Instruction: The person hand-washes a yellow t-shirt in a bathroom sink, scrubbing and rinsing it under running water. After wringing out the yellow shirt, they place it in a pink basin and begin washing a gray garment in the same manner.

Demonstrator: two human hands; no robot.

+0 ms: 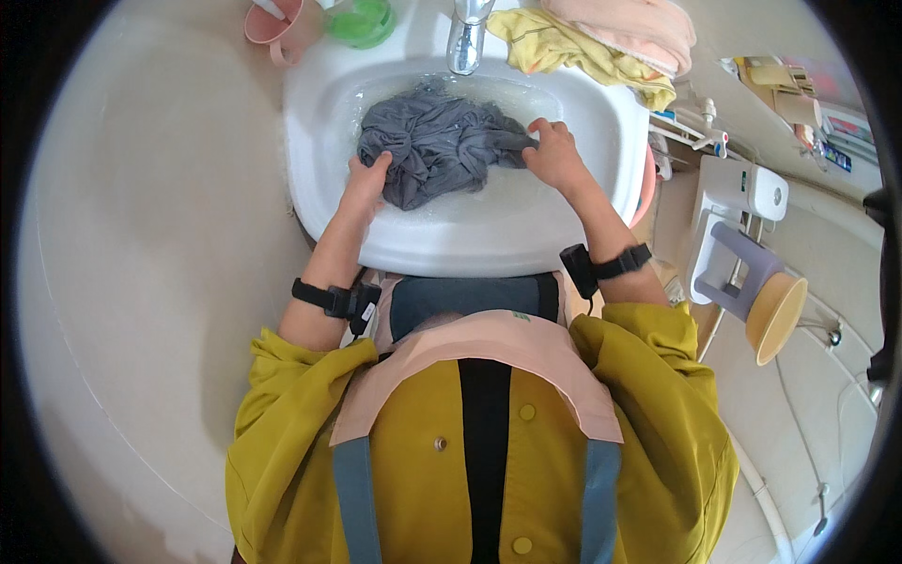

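A bunched, wet grey cloth (pixel 437 146) lies in the water of a white washbasin (pixel 451 246), partly above the surface. My left hand (pixel 369 179) grips the cloth's lower left side, the thumb on top and the other fingers hidden beneath it. At the cloth's right end, my right hand (pixel 556 155) pinches a drawn-out corner between thumb and fingers. The chrome tap (pixel 467 42) stands over the far rim, just beyond the cloth.
A pink mug (pixel 275 33) and a green translucent container (pixel 362 23) stand at the far left rim. Yellow cloth (pixel 564 52) and a peach towel (pixel 625 28) hang over the far right rim. A wall-mounted white unit (pixel 728 202) is at right, near a yellow basin (pixel 777 318).
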